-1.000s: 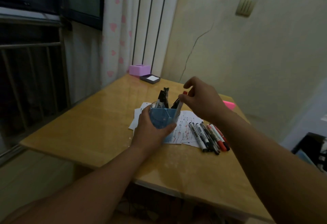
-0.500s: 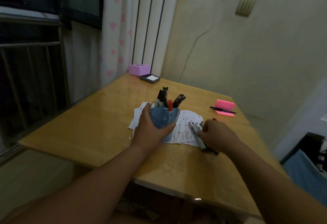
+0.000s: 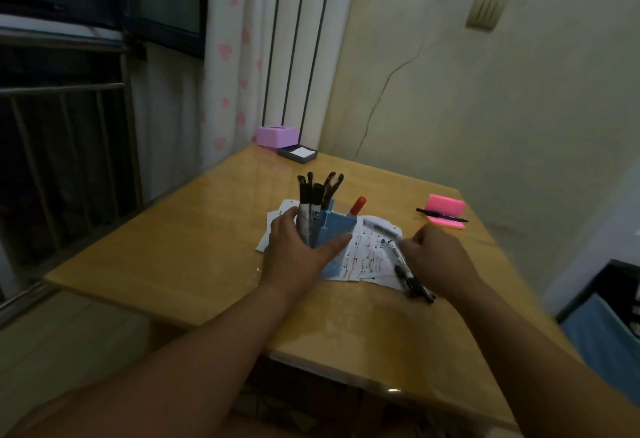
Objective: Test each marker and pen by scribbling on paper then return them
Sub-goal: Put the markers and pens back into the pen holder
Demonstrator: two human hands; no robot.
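A blue pen holder (image 3: 334, 233) stands on scribbled white paper (image 3: 369, 254) on the wooden table (image 3: 194, 257). My left hand (image 3: 298, 247) is wrapped around the holder's near side. Several black markers (image 3: 313, 195) and a red-capped marker (image 3: 357, 205) stick up out of it. My right hand (image 3: 440, 254) is closed on a white-bodied marker (image 3: 393, 245), its blurred tip pointing up-left over the paper. More black markers (image 3: 414, 285) lie on the table by that hand, partly hidden under it.
A pink sticky-note pad (image 3: 446, 207) with a black pen (image 3: 441, 215) across it lies at the table's right. A purple box (image 3: 277, 135) and a dark tray with white notes (image 3: 297, 153) sit at the far corner by the curtain. A blue bin (image 3: 609, 330) is at the right.
My right hand dropped the red-capped marker into the holder, moved down to the loose markers and now lifts a white-bodied one. The holder has tilted in my left hand.
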